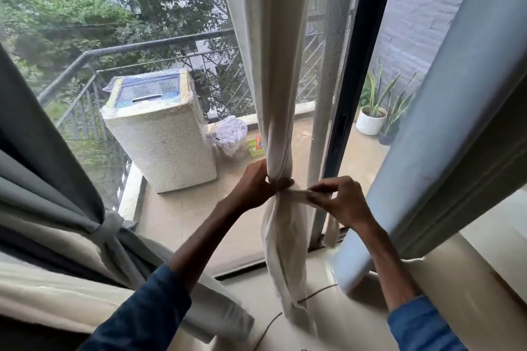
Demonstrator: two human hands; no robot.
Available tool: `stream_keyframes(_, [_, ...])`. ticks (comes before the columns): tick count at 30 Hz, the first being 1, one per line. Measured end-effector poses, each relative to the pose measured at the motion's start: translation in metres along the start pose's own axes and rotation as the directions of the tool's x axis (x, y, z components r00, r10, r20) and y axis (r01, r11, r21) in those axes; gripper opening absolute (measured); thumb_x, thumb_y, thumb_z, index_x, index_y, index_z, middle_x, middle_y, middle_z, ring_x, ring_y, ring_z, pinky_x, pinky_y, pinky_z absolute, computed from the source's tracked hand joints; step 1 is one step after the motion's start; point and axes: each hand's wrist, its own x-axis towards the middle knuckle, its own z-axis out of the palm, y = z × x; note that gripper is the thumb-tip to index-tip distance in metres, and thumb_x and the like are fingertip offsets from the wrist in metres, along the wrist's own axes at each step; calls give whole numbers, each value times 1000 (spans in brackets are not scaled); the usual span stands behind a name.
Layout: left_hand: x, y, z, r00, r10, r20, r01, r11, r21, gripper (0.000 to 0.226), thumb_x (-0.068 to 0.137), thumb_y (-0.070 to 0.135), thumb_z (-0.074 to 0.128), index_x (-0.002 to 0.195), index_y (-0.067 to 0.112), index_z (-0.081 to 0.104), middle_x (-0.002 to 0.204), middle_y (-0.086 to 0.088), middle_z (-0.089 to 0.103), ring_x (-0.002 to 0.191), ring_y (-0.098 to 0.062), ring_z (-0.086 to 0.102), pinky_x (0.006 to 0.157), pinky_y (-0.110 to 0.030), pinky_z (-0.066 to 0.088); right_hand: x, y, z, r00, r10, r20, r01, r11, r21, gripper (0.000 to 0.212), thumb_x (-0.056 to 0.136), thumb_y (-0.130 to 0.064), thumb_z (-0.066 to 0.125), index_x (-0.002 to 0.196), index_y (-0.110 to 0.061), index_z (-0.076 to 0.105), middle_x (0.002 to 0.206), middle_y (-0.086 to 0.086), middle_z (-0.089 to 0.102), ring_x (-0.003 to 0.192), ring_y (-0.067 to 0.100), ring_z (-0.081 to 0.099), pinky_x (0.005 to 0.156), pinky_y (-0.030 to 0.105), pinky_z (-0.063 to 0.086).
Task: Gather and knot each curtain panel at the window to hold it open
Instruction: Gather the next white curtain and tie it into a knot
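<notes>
At the window (119,45), seen from above, listed by size.

Glass panel: large, fronted by mesh, looking onto a balcony with a metal railing (148,45) and trees beyond.

Grey curtain panel, left (42,168): heavy, dark and pale folds, gathered and already bound at a knot (109,226), its tail spilling toward the floor.

Pale blue curtain panel, right (445,134): hanging in one slanted sweep, loose, no knot visible.

Cream curtain panel, centre (273,65): hangs straight down in front of the dark window frame (359,65), bunched narrow at hand level, lower end trailing onto the sill.

Washing machine (159,134): white, wrapped, standing on the balcony by the railing; a wrapped bundle (231,134) and a green packet (255,147) just beside it.

Potted plant (373,111): tall blades in a white ribbed pot, balcony far right.

Left hand (258,184): blue sleeve, fingers clenched around the gathered neck of the cream panel.

Right hand (339,201): blue sleeve, fingers pinching a twisted strip of the same cream cloth, drawn sideways from the gathered neck.

Cord (310,296): thin, dark, lying on the floor beneath the cream panel.
</notes>
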Motion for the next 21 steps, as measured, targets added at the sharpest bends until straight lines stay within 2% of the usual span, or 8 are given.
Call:
stream_keyframes(5, [-4, 1, -4, 998, 25, 59, -28, 999, 38, 50, 77, 54, 73, 94, 7, 66, 89, -13, 68, 81, -33, 63, 68, -48, 52, 20, 13, -5, 995, 8, -96, -15, 998, -68, 8, 70, -26, 86, 75, -27, 80, 68, -17, 73, 65, -1, 65, 64, 21, 51])
stream_keyframes(8, [-7, 2, 2, 997, 61, 47, -63, 996, 62, 63, 76, 62, 66, 90, 1, 65, 83, -17, 66, 75, -38, 62, 64, -47, 52, 34, 11, 5, 993, -6, -119, -4, 997, -83, 7, 71, -23, 84, 76, -26, 80, 66, -18, 72, 64, -4, 64, 62, 21, 50])
stream_keyframes(11, [-8, 8, 5, 995, 83, 61, -85, 996, 21, 48, 78, 51, 72, 99, 8, 71, 88, -11, 70, 76, -29, 66, 63, -41, 54, 46, -3, 18, 990, -123, -73, 117, 990, -77, 6, 73, -17, 79, 69, -21, 76, 57, -24, 63, 61, -6, 56, 59, 21, 40])
stream_keyframes(14, [-7, 8, 2, 990, 118, 81, -120, 993, 11, 42, 80, 45, 72, 110, 14, 71, 103, -8, 70, 90, -26, 65, 72, -27, 51, 51, -13, 34, 965, -259, -37, 258, 966, -27, 20, 73, -34, 74, 70, -14, 72, 65, -15, 61, 68, -2, 53, 60, 16, 36])
stream_keyframes(16, [-6, 2, -2, 985, 145, 89, -146, 989, 5, 40, 82, 44, 72, 117, 25, 68, 116, -6, 65, 104, -21, 60, 81, -24, 46, 53, -11, 42, 977, -208, -37, 207, 978, -31, 27, 72, -46, 73, 75, -19, 67, 75, -13, 58, 66, 2, 49, 60, 11, 34])
stream_keyframes(17, [-6, 3, -5, 983, 155, 98, -155, 988, -13, 37, 84, 43, 72, 117, 28, 67, 118, -5, 64, 106, -19, 57, 84, -24, 45, 53, -9, 45, 987, -158, -31, 157, 986, -50, 26, 70, -47, 74, 72, -24, 61, 72, -12, 55, 63, 2, 47, 57, 12, 32])
stream_keyframes(19, [-6, 2, -7, 972, 193, 134, -195, 981, 3, 29, 88, 41, 69, 111, 24, 69, 111, -5, 65, 101, -18, 58, 84, -30, 48, 53, -6, 50, 994, -101, 34, 102, 994, -42, 31, 69, -41, 72, 60, -22, 49, 56, -8, 49, 55, 4, 42, 49, 20, 29])
stream_keyframes(21, [-4, -1, -6, 964, 181, 193, -203, 974, 101, 30, 93, 52, 57, 108, 28, 66, 104, -5, 66, 96, -23, 59, 83, -39, 49, 52, -5, 54, 985, -81, 152, 77, 996, 38, 33, 68, -33, 66, 49, -20, 42, 44, -10, 42, 54, 2, 39, 48, 26, 26])
